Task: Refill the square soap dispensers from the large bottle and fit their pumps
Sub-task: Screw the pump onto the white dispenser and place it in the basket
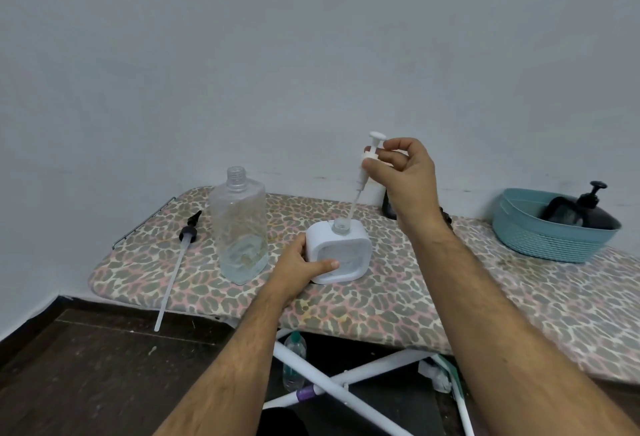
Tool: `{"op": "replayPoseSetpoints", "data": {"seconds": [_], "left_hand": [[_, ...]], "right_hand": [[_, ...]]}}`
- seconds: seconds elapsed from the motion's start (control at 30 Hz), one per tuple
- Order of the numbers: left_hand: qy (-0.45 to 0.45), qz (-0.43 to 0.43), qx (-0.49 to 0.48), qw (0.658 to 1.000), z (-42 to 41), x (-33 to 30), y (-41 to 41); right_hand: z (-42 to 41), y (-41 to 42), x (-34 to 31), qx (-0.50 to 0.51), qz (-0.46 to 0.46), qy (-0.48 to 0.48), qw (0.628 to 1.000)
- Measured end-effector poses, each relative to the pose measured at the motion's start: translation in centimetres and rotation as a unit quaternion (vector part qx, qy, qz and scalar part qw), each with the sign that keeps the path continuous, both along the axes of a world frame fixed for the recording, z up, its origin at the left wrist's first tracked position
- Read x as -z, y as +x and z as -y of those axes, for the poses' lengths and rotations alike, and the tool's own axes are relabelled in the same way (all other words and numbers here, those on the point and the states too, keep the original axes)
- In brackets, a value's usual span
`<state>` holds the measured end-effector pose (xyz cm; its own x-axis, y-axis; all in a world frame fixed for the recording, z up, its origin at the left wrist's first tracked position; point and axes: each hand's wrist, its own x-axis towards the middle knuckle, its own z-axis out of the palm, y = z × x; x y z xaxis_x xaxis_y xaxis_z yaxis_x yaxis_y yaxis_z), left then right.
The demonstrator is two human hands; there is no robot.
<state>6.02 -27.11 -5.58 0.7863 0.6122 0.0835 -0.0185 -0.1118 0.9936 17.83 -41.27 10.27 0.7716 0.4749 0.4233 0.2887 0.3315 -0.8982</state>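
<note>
A white square soap dispenser stands on the leopard-print ironing board. My left hand grips its left side, thumb across the front. My right hand pinches a white pump above the dispenser, and the pump's clear tube reaches down into the open neck. The large clear bottle stands uncapped to the left, with a little clear liquid at the bottom. Its black pump with a long tube lies on the board's left end.
A teal basket at the right holds a black square dispenser with its pump on. A dark object stands partly hidden behind my right wrist. A small bottle stands on the floor among the board's white legs.
</note>
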Motion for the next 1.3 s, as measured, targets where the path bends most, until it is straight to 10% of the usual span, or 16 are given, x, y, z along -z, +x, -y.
{"op": "replayPoseSetpoints", "data": {"seconds": [1.3], "left_hand": [[0.044,0.119,-0.133,0.983,1.4,-0.2,-0.6]], "right_hand": [[-1.8,-0.2,5.7,-0.022,0.166,-0.29,0.942]]}}
